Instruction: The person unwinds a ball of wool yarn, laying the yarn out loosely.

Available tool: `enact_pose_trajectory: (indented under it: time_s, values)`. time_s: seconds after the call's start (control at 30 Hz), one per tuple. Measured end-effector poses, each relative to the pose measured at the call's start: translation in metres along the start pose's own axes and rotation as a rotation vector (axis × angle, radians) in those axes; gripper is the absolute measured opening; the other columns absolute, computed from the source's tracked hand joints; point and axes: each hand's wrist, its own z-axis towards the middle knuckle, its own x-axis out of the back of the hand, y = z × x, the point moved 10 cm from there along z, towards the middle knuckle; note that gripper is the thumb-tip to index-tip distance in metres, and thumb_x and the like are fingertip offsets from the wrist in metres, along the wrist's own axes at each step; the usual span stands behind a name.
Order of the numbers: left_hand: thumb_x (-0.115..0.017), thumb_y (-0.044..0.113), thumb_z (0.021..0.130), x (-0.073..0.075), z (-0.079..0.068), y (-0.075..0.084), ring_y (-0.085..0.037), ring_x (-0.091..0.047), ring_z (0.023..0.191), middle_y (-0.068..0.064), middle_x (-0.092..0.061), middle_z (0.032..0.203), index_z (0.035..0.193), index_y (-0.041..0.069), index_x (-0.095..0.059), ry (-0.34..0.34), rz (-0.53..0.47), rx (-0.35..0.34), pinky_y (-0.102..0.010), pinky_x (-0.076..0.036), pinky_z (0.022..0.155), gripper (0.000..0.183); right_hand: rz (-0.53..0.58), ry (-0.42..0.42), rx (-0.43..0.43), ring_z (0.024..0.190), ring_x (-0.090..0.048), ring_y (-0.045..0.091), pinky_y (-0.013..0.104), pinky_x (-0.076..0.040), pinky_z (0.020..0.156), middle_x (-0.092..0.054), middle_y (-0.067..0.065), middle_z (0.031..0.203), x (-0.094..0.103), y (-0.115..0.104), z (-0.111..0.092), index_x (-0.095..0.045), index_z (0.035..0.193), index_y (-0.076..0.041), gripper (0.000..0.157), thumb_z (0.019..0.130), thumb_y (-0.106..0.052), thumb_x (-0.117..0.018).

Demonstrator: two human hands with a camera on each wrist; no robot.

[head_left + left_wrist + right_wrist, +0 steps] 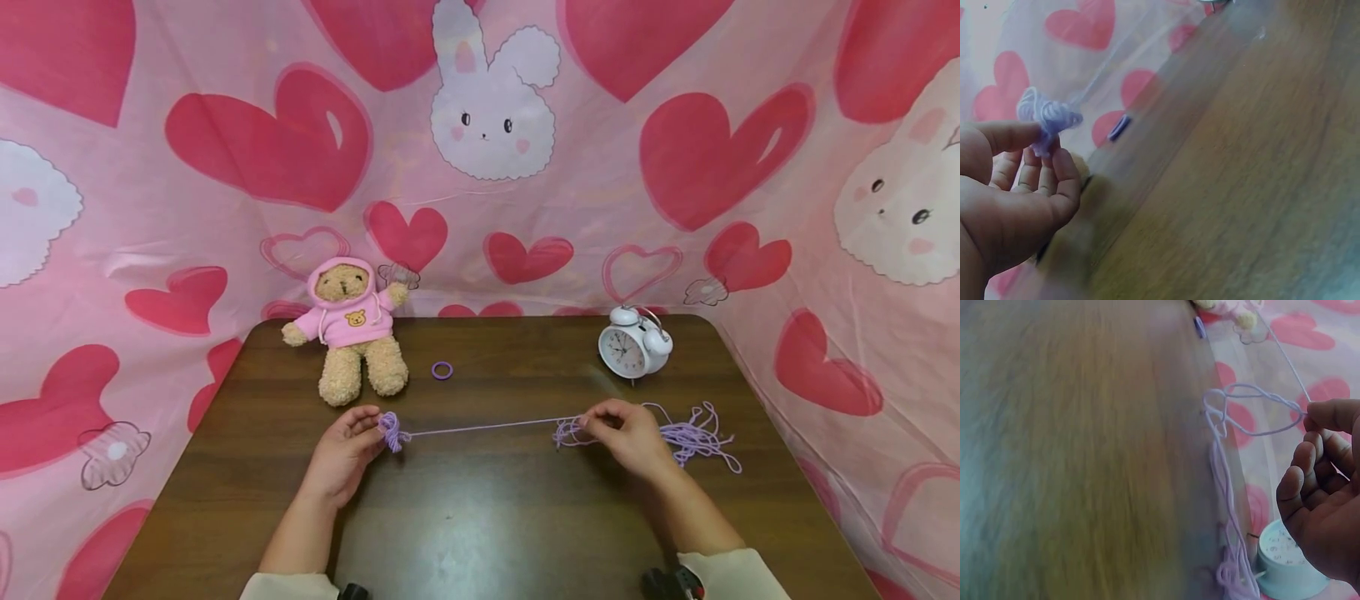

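Observation:
My left hand pinches a small wound bundle of lilac yarn between thumb and fingertips; the left wrist view shows its looped strands up close. From the bundle a single strand runs taut across to my right hand. There the thumb and index finger pinch it, and a slack loop of yarn hangs from the same fingertips in the right wrist view. A loose heap of the yarn lies on the table to the right of that hand.
On the brown table, a teddy bear in a pink hoodie lies at the back left. A purple ring lies beside its feet. Towards the back right stands a white alarm clock. Pink heart-printed cloth encloses the back and sides.

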Motion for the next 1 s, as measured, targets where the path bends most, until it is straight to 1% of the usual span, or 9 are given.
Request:
enact_pose_trajectory:
  time_s: [0.1, 0.23, 0.47, 0.63, 0.73, 0.83, 0.9, 1.0]
  values:
    - [-0.059, -0.014, 0.095, 0.003, -0.001, 0.003, -0.015, -0.063, 0.096, -0.001, -0.062, 0.102, 0.123, -0.002, -0.053, 0.004, -0.008, -0.003, -0.031, -0.055, 0.087, 0.031, -0.016, 0.001, -0.027, 0.07, -0.057, 0.007, 0.025, -0.046, 0.061, -0.071, -0.004, 0.081, 0.006, 0.005, -0.003, -0.077, 0.089, -0.014, 0.005, 0.09, -0.017, -0.08]
    - [-0.057, -0.015, 0.095, 0.008, -0.002, 0.007, -0.014, -0.064, 0.093, 0.0, -0.062, 0.102, 0.122, 0.003, -0.054, 0.014, -0.005, -0.014, -0.031, -0.055, 0.087, 0.032, -0.026, -0.004, -0.064, 0.069, -0.057, 0.009, 0.026, -0.047, 0.061, -0.069, -0.002, 0.08, 0.016, 0.012, -0.007, -0.077, 0.091, -0.013, 0.004, 0.091, -0.017, -0.079]
    - [-0.06, -0.011, 0.096, 0.016, -0.002, 0.011, -0.013, -0.064, 0.094, 0.001, -0.063, 0.103, 0.127, -0.002, -0.051, 0.02, 0.016, -0.018, -0.03, -0.054, 0.087, 0.033, -0.095, 0.034, -0.082, 0.076, -0.06, 0.007, 0.025, -0.047, 0.065, -0.072, -0.003, 0.088, 0.039, 0.019, -0.014, -0.078, 0.093, -0.016, 0.006, 0.093, -0.022, -0.077]
    - [-0.057, -0.009, 0.099, 0.019, -0.004, 0.013, -0.01, -0.064, 0.097, 0.004, -0.068, 0.104, 0.132, -0.002, -0.052, -0.004, 0.02, -0.027, -0.028, -0.053, 0.088, 0.035, -0.087, 0.049, -0.108, 0.08, -0.062, 0.006, 0.023, -0.047, 0.068, -0.075, 0.0, 0.093, 0.052, 0.026, -0.018, -0.077, 0.094, -0.014, 0.009, 0.095, -0.022, -0.075]
    - [-0.056, -0.008, 0.099, 0.021, -0.005, 0.014, -0.009, -0.065, 0.098, 0.004, -0.07, 0.105, 0.136, -0.002, -0.051, -0.019, 0.026, -0.029, -0.027, -0.052, 0.087, 0.037, -0.095, 0.058, -0.114, 0.086, -0.061, 0.003, 0.019, -0.046, 0.074, -0.075, 0.004, 0.101, 0.058, 0.029, -0.02, -0.077, 0.095, -0.013, 0.012, 0.096, -0.025, -0.075]
    - [-0.056, -0.005, 0.101, 0.024, -0.005, 0.014, -0.009, -0.065, 0.097, 0.004, -0.07, 0.103, 0.135, -0.002, -0.052, -0.02, 0.034, -0.029, -0.027, -0.053, 0.087, 0.034, -0.104, 0.064, -0.118, 0.087, -0.061, 0.002, 0.018, -0.046, 0.074, -0.075, 0.008, 0.104, 0.063, 0.032, -0.022, -0.077, 0.096, -0.012, 0.014, 0.096, -0.026, -0.075]
    - [-0.056, -0.003, 0.102, 0.025, -0.005, 0.014, -0.009, -0.066, 0.097, 0.004, -0.07, 0.101, 0.131, 0.0, -0.053, -0.018, 0.033, -0.028, -0.028, -0.054, 0.088, 0.029, -0.107, 0.067, -0.12, 0.088, -0.061, 0.001, 0.018, -0.046, 0.075, -0.075, 0.009, 0.106, 0.065, 0.035, -0.023, -0.077, 0.096, -0.011, 0.014, 0.096, -0.025, -0.075]
    - [-0.057, -0.001, 0.103, 0.027, -0.005, 0.016, -0.011, -0.066, 0.097, 0.004, -0.069, 0.101, 0.124, 0.005, -0.055, -0.023, 0.039, -0.041, -0.03, -0.056, 0.09, 0.022, -0.116, 0.067, -0.134, 0.085, -0.06, 0.003, 0.02, -0.046, 0.072, -0.075, 0.008, 0.104, 0.07, 0.039, -0.025, -0.077, 0.098, -0.011, 0.014, 0.096, -0.025, -0.074]
